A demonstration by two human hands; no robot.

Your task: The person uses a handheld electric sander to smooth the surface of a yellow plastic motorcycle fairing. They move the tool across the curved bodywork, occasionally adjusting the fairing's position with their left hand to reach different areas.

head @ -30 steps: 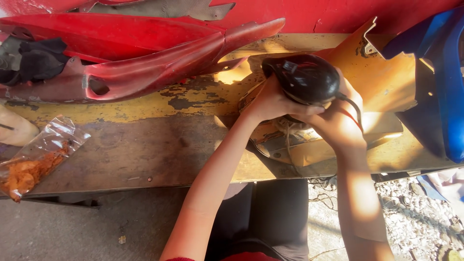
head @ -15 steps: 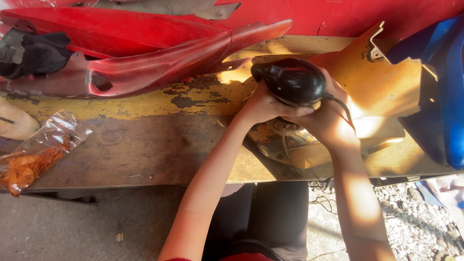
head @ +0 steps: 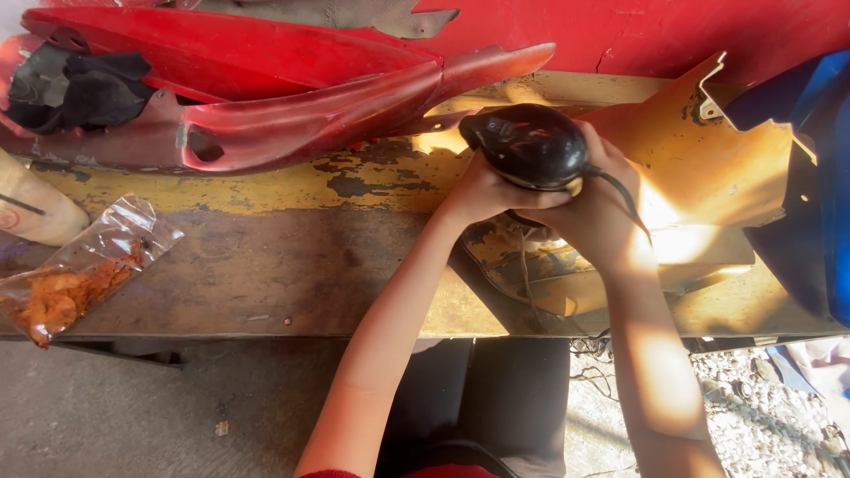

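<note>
Both my hands hold a black, rounded power tool (head: 529, 146) above an orange plastic panel (head: 699, 168) lying on a worn wooden bench (head: 266, 274). My left hand (head: 482, 190) grips the tool's left underside. Its right side is wrapped by my right hand (head: 602, 208), and a dark cord (head: 624, 199) trails from the tool over that hand. The tool sits over the panel's left part, which is partly hidden beneath my hands.
Red plastic fairing pieces (head: 266, 106) lie along the back of the bench, with a black cloth (head: 75, 88) on their left end. A clear bag of orange material (head: 71, 279) lies at the left. A blue part (head: 819, 177) stands at the right edge. Gravel shows below right.
My hands and the black tool have shifted slightly to the left and up over the orange panel. Nothing else has moved.
</note>
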